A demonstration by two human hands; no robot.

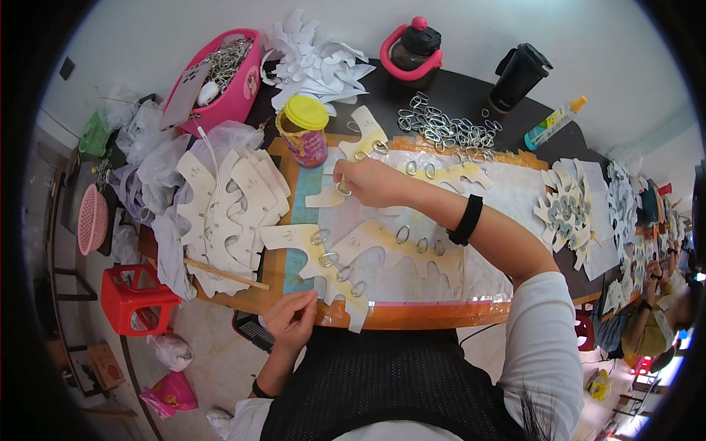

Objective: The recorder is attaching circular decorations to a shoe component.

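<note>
We're mid ring-fitting: right hand [368,181] fingers pinch a metal ring [343,188] onto the card cutout [327,197], left hand [290,317] fingers grip another cutout's edge [323,298], probably seating it next.

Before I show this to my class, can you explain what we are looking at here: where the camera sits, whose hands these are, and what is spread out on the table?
The single picture comes from a wide-angle camera worn on a person's head, looking down, so straight edges bend near the rim. There is no machine; both hands are the person's own. The right hand, with a black wristband, reaches forward and pinches a metal ring on a white card cutout. The left hand pinches the near edge of another cutout that already carries several rings. On the table lie a heap of loose rings, a stack of blank cutouts, a yellow-lidded jar, a pink basket and two bottles.
</note>
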